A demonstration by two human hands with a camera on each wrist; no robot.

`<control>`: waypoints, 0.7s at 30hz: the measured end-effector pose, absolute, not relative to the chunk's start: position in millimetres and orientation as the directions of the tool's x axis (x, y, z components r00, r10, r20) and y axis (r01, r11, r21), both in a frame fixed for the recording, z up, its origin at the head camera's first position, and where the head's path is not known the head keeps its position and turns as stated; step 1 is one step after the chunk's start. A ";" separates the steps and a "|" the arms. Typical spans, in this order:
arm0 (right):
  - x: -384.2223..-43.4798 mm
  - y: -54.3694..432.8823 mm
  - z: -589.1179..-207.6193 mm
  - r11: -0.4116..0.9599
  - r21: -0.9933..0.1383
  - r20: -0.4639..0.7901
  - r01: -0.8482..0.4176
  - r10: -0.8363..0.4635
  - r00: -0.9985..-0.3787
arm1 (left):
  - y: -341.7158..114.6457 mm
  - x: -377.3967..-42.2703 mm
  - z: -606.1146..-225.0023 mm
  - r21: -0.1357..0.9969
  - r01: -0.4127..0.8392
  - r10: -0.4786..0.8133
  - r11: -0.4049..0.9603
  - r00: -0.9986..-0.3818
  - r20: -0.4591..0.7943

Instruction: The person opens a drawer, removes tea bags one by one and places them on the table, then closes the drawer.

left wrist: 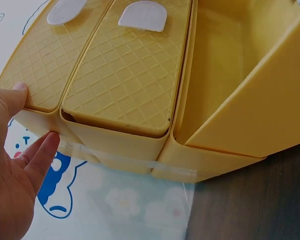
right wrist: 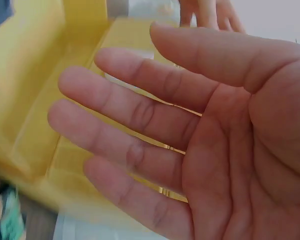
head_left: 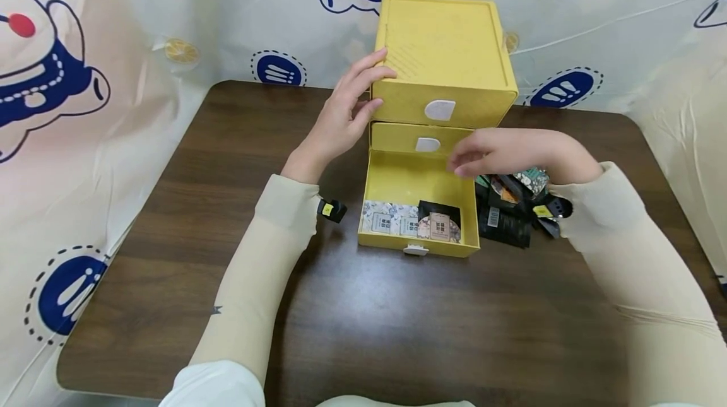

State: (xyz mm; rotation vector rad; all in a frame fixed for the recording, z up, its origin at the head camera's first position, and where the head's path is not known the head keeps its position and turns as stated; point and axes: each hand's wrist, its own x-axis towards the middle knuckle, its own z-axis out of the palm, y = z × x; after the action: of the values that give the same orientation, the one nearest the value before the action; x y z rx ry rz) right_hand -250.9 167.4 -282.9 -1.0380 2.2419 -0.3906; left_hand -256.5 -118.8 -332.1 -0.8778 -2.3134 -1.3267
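Observation:
A yellow box of stacked drawers point(head_left: 449, 41) stands at the back of the table, its bottom drawer point(head_left: 397, 173) pulled out. Along that drawer's front lie white-and-blue patterned sachets point(head_left: 382, 218) and a black sachet with a pinkish label point(head_left: 440, 221). My left hand point(head_left: 346, 104) touches the box's upper left front corner; in the left wrist view its thumb point(left wrist: 15, 97) is on the top drawer's front edge and the fingers lie along the side. Over the right side of the open drawer hovers my right hand point(head_left: 505, 151), holding nothing, its fingers point(right wrist: 90, 132) loosely extended.
Right of the open drawer lies a heap of mostly black sachets point(head_left: 502, 224), partly hidden under my right wrist. The brown table point(head_left: 352, 325) meets a patterned cloth point(head_left: 227, 22) behind it. White pull tabs point(head_left: 440, 110) stick out from the drawer fronts.

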 end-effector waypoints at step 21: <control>-266.7 82.1 -349.2 0.658 -0.282 -0.668 -0.698 -0.657 -0.349 | -119.8 -257.6 -334.9 0.668 0.655 0.340 0.352 -0.755 0.561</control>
State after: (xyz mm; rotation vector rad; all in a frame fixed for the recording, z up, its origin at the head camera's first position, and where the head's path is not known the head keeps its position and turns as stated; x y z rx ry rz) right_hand -266.7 82.1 -349.2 -1.0471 2.0825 0.0665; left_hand -257.6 -119.8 -334.9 -0.8799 -2.2954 -1.3619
